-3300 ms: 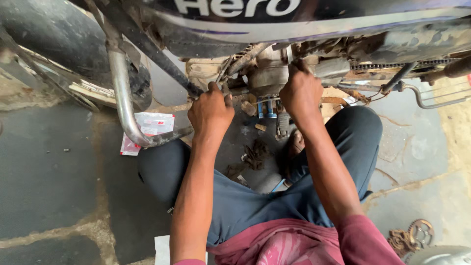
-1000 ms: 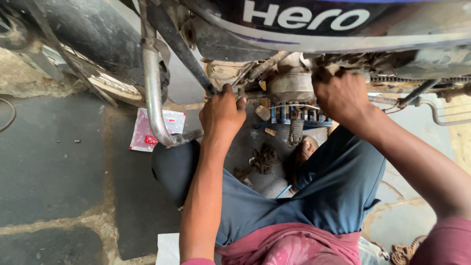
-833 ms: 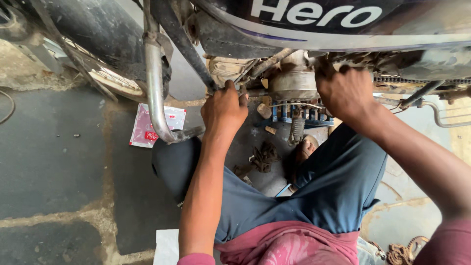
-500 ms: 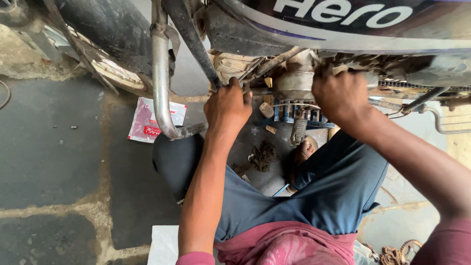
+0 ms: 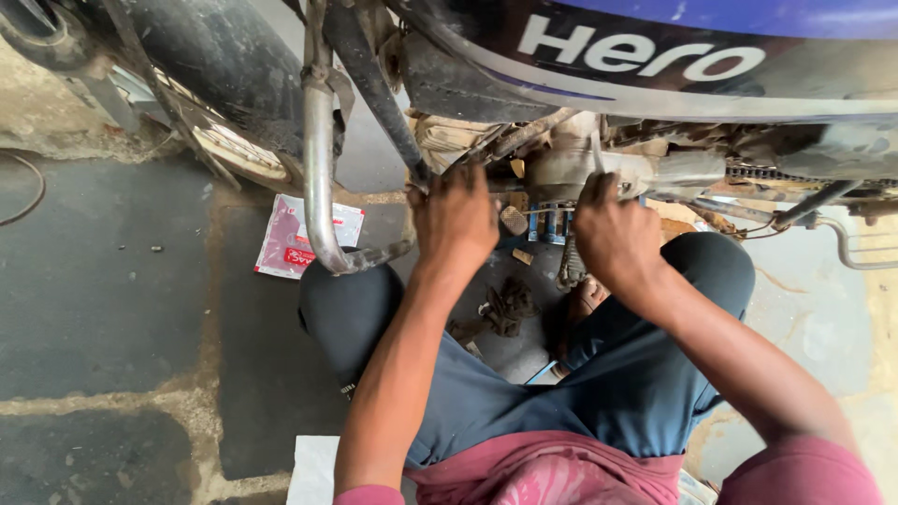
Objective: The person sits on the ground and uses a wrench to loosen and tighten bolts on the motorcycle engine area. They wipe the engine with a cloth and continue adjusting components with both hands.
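Head view, only one I've got. I'm looking straight down at a person sitting on the stone floor (image 5: 103, 309), legs in blue trousers folded under the motorcycle (image 5: 655, 103).

Left hand (image 5: 456, 217): up at the lower frame, just right of the bent chrome crash guard (image 5: 318, 178). Fingers curled in a closed grip around something at the frame/engine junction; can't tell what exactly, the back of the hand hides it. Knuckles touch the dark frame tube (image 5: 374, 84) that slants down to that spot.

Right hand (image 5: 617, 234): at the underside of the engine (image 5: 599, 168), fingers wrapped shut round a thin light-coloured tool or rod (image 5: 596, 150) that sticks up between thumb and fingers. Tip of it goes into the engine casing; which fitting it meets, can't tell.

Between the 2 hands: a small row of blue-ish fins or bolts (image 5: 552, 223) under the engine, and a footpeg-like bit (image 5: 513, 220) just beside the left hand.

Below, on the floor between the legs: a dark greasy rag or chain clump (image 5: 507, 307), near a foot (image 5: 585, 304).

Left of the crash guard: a red-and-white packet (image 5: 295, 238) lying flat on the floor, partly behind the guard. Front wheel (image 5: 215, 84) at upper left. Drive chain (image 5: 795, 173) visible at right, w/ a thin brake rod (image 5: 856, 257) below it.
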A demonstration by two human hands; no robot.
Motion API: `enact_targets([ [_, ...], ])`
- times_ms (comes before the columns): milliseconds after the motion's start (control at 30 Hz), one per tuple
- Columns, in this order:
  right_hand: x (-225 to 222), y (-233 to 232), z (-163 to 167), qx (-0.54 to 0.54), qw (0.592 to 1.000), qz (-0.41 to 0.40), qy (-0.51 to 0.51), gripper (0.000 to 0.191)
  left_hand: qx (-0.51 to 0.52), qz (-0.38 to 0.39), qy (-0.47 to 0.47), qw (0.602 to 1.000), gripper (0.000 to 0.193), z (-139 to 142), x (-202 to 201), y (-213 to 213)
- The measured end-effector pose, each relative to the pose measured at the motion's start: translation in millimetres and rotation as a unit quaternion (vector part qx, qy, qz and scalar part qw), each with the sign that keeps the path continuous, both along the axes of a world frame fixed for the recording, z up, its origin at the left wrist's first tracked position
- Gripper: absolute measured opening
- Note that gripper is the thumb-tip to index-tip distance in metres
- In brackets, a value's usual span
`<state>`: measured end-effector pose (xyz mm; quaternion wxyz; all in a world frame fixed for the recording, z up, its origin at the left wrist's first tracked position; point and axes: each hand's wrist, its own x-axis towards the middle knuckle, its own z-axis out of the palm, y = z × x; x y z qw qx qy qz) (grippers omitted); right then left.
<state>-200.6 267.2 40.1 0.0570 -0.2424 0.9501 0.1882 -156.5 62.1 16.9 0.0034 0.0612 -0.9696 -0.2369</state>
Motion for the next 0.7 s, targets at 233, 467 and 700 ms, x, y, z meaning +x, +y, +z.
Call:
enact_targets([
  [233,-13.3,44.8,-39.8,-0.304,0.945,-0.056,0.108,0.073,-0.037,-0.125,0.042,0.991,0.056,-42.1,-6.0,71.3],
  [467,6.7,68.3,-93.4,-0.721,0.653,-0.227,-0.053,0.043,0.284,-0.09,0.035,0.954,0.046,-73.3,-17.1,123.3],
  [700,21.9,87.5,-79.2,-0.786,0.459,-0.29,-0.296,0.043,0.259,-0.103,0.136,0.951,0.038,-63.8,-25.4,133.6],
])
